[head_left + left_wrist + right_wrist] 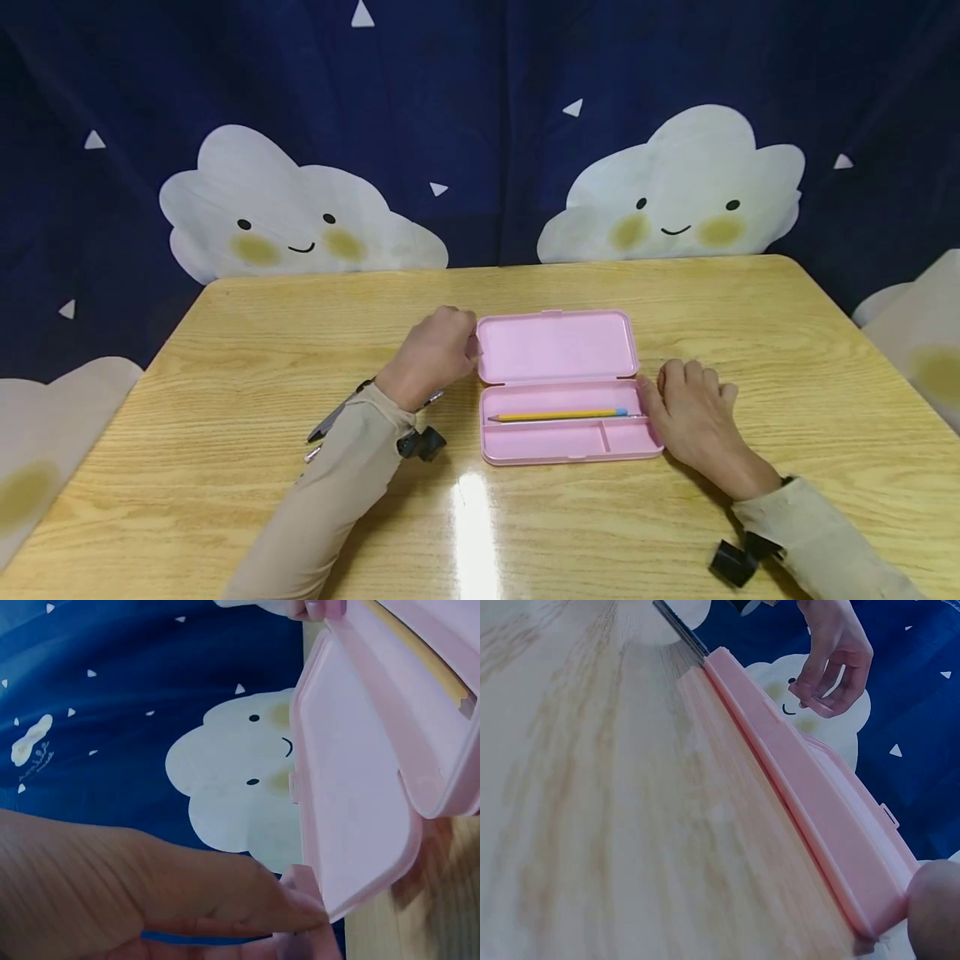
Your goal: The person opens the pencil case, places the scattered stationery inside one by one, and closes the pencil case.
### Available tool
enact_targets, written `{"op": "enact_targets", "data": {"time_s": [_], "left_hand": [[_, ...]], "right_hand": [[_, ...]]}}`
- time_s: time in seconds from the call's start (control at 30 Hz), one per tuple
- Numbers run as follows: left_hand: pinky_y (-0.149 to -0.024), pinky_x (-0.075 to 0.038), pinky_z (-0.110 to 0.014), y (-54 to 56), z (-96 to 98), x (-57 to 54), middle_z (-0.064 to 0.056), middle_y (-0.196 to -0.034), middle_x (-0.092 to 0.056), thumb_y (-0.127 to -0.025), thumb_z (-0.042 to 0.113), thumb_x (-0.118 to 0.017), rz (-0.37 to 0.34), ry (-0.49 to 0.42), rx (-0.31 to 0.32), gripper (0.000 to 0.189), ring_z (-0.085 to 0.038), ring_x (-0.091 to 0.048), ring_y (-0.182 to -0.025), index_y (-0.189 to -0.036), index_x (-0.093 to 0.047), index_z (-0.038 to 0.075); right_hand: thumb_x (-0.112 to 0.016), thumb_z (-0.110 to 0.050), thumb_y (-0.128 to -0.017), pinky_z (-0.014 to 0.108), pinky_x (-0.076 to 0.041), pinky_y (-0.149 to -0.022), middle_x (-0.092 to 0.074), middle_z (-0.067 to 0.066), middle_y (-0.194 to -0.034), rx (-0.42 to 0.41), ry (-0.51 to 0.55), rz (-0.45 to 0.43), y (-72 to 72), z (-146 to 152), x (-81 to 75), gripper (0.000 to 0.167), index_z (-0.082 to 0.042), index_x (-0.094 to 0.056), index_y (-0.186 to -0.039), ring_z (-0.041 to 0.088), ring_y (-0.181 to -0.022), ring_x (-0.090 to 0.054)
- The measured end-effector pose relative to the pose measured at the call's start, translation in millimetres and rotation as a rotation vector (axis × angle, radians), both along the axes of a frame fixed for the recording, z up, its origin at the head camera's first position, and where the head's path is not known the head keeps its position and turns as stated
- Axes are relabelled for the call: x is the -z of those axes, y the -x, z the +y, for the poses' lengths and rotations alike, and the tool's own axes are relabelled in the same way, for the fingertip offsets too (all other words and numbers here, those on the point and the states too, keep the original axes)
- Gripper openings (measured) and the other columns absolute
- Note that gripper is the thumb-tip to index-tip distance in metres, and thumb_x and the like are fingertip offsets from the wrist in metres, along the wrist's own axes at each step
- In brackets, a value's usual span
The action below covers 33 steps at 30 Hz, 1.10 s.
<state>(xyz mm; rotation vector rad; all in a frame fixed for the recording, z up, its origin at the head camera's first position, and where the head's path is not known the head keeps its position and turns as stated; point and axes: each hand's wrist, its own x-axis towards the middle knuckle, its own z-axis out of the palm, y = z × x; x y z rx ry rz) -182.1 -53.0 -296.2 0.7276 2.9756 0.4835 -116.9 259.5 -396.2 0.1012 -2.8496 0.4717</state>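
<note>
A pink pencil case (525,450) lies with its lid folded back and a yellow pencil (555,415) in its long compartment. My left hand (438,350) is at the left edge of the lid (558,346). Seen from the left wrist, its thumb (292,911) meets the lid's corner, curled fingers partly hidden behind it; it appears to pinch the lid there. At the case's right end, my right hand (693,417) rests with the thumb along the side and the other fingers spread away, slightly bent.
Beneath my left forearm lie a dark grey object (330,423) and slim silver-tipped pieces, mostly covered by the sleeve. Dark curtain fabric with smiling clouds (682,196) hangs behind the wooden table (247,333). Each wrist wears a small black camera.
</note>
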Motion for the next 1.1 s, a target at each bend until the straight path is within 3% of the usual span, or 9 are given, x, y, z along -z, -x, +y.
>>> {"op": "enact_targets", "data": {"time_s": [0.27, 0.47, 0.67, 0.87, 1.1], "left_hand": [[-0.058, -0.040, -0.028, 1.7, 3.8, 5.0, -0.007, -0.075, -0.052, -0.078, -0.006, -0.064, -0.028, -0.005, 0.017, 0.010, -0.019, -0.047, -0.068, -0.075, -0.060, 0.003], [-0.060, -0.043, -0.029, 1.6, 9.2, 7.4, -0.006, -0.076, -0.052, -0.073, -0.010, -0.068, 0.009, -0.023, 0.067, 0.014, -0.019, -0.049, -0.070, -0.077, -0.062, 0.002], [-0.062, -0.045, -0.028, -1.7, 17.2, 13.9, -0.005, -0.075, -0.052, -0.075, -0.003, -0.074, 0.010, -0.039, 0.121, 0.014, -0.017, -0.050, -0.069, -0.076, -0.061, 0.003], [-0.062, -0.045, -0.027, -6.1, 25.9, 18.0, -0.005, -0.077, -0.053, -0.078, -0.006, -0.068, -0.018, -0.021, 0.162, 0.010, -0.017, -0.051, -0.071, -0.078, -0.064, 0.004], [-0.061, -0.045, -0.028, -10.2, 31.1, 20.9, -0.005, -0.077, -0.053, -0.076, -0.008, -0.066, 0.004, 0.008, 0.183, 0.013, -0.018, -0.050, -0.070, -0.078, -0.063, 0.005]], "right_hand": [[-0.037, -0.035, -0.102, 0.046, -0.020, -0.065, -0.039, 0.012, -0.078, -0.007, 0.002, 0.008, 0.6, -0.7, 0.3, 0.035, -0.006, -0.042, -0.084, 0.034, -0.076, -0.037], [-0.037, -0.035, -0.102, 0.046, -0.020, -0.066, -0.039, 0.012, -0.078, -0.009, 0.006, 0.010, 0.8, -0.5, -0.2, 0.034, -0.006, -0.042, -0.085, 0.034, -0.076, -0.037], [-0.037, -0.035, -0.102, 0.046, -0.019, -0.066, -0.039, 0.012, -0.078, -0.007, 0.008, 0.002, 1.0, -0.5, -1.2, 0.034, -0.006, -0.042, -0.085, 0.033, -0.076, -0.036], [-0.037, -0.035, -0.102, 0.046, -0.020, -0.066, -0.038, 0.012, -0.078, -0.006, 0.007, -0.002, 0.6, -0.3, -1.4, 0.035, -0.005, -0.042, -0.085, 0.034, -0.077, -0.036], [-0.037, -0.036, -0.102, 0.047, -0.020, -0.066, -0.039, 0.013, -0.078, 0.002, -0.002, -0.003, -0.1, 0.8, -0.6, 0.036, -0.005, -0.042, -0.085, 0.035, -0.077, -0.037]]}}
